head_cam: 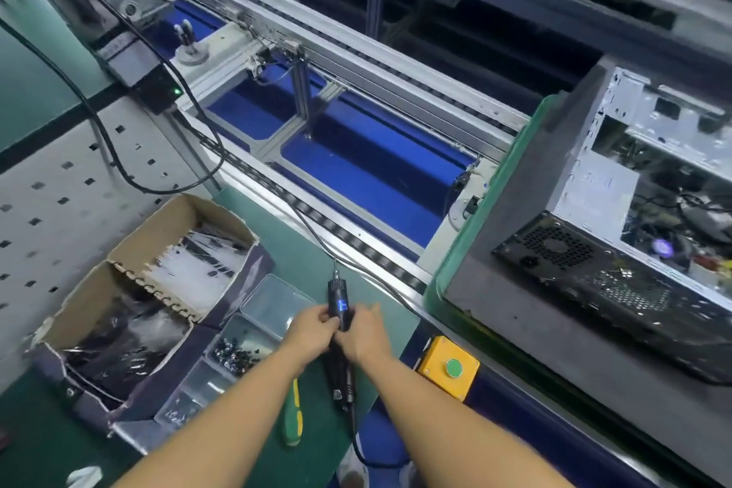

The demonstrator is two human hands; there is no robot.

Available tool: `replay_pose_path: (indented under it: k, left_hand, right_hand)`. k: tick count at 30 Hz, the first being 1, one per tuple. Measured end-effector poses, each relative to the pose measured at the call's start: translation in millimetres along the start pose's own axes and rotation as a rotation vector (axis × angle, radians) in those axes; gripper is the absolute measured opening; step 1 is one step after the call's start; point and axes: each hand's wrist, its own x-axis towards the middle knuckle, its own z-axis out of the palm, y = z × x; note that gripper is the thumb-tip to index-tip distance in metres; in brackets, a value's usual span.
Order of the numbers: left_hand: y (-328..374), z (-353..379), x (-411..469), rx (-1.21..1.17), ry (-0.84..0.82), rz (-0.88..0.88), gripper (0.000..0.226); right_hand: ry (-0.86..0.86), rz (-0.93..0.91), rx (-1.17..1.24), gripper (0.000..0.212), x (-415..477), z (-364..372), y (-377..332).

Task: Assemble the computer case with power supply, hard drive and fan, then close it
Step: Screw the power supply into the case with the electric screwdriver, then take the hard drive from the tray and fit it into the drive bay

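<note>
A black electric screwdriver with a lit blue display hangs from a cable over the green bench. My left hand and my right hand both grip its body from either side. The open computer case lies on its side on a grey pallet at the right, apart from both hands. Its black power supply with a round fan grille sits at the near end. Loose cables fill the case's inside.
A clear tray of screws and a cardboard box of plastic bags sit at the left. A green-and-yellow hand screwdriver lies on the bench. A yellow box with a green button stands beside the conveyor rail.
</note>
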Motion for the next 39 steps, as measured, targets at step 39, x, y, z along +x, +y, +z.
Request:
replay_pose_path:
  k: [39]
  left_hand:
    - [380.0, 474.4, -195.9, 0.139, -0.506, 0.744, 0.030]
  right_hand:
    - [0.889, 0.047, 0.612, 0.014, -216.1, -493.2, 303.8]
